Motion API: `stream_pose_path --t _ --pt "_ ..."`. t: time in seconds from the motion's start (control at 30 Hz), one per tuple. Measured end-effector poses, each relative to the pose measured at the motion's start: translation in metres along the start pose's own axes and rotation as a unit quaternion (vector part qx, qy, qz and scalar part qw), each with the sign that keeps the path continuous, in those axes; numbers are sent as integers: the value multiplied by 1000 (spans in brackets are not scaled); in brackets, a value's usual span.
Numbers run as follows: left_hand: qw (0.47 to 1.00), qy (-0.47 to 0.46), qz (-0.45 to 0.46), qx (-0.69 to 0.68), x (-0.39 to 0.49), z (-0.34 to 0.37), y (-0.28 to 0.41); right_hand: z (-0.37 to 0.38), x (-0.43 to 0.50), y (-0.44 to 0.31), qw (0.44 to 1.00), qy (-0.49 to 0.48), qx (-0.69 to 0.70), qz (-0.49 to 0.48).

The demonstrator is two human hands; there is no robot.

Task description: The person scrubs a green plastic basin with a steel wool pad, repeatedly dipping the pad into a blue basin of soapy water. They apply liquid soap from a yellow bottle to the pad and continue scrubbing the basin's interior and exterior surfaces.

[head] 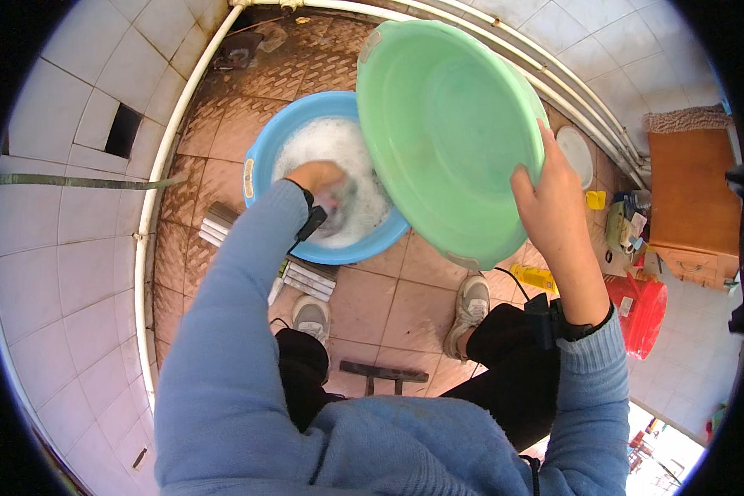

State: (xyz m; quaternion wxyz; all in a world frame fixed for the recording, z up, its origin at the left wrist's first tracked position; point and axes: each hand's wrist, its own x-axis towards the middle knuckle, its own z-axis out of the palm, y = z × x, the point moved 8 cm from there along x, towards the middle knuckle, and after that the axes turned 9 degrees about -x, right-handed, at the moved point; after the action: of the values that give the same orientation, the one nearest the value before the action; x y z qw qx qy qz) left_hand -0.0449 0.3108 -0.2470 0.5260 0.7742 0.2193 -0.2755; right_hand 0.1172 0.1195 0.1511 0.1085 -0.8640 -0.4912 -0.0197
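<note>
My right hand [553, 192] grips the rim of a light green plastic basin [446, 130], thumb on the inner side. The basin is tilted up on its side, with its inside facing me, and hides the right part of a blue plastic basin [268, 133] on the floor. White suds [313, 139] fill the blue basin. My left hand [318, 175] reaches down into them; its fingers are blurred and partly hidden. A greyish, blurred patch lies by those fingers, and I cannot tell what it is or whether they hold it.
Stacked pale slabs [310, 279] lie against the blue basin's near side. A yellow bottle [533, 278], a red bucket [642, 316] and a wooden cabinet [694, 192] stand to the right. White pipes [155, 204] run along the tiled walls. A dark T-shaped bar [384, 372] is close before me.
</note>
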Motion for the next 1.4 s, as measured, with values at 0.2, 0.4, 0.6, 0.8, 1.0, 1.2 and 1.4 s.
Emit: stream_pose_path --t 0.2,0.4,0.6,0.8,1.0,1.2,1.4 --pt "882 55 168 -436 -22 -43 188 2 -1 -13 1000 5 -7 -9" --pt "876 137 213 -411 -35 -34 238 5 -2 -16 1000 -12 4 12" --pt "952 112 76 -275 -38 -45 151 0 -4 -4 998 46 33 -15" --pt "985 157 -50 48 -27 -51 14 -25 -14 -17 984 143 57 -91" --pt "965 174 -110 165 -15 -40 -41 -45 -20 -35 967 201 65 -143" --pt "838 524 -149 -23 -39 -52 -88 -22 -16 -35 970 185 87 -130" --pt "979 182 5 93 0 -1 -20 1 -5 -19 978 158 113 -73"
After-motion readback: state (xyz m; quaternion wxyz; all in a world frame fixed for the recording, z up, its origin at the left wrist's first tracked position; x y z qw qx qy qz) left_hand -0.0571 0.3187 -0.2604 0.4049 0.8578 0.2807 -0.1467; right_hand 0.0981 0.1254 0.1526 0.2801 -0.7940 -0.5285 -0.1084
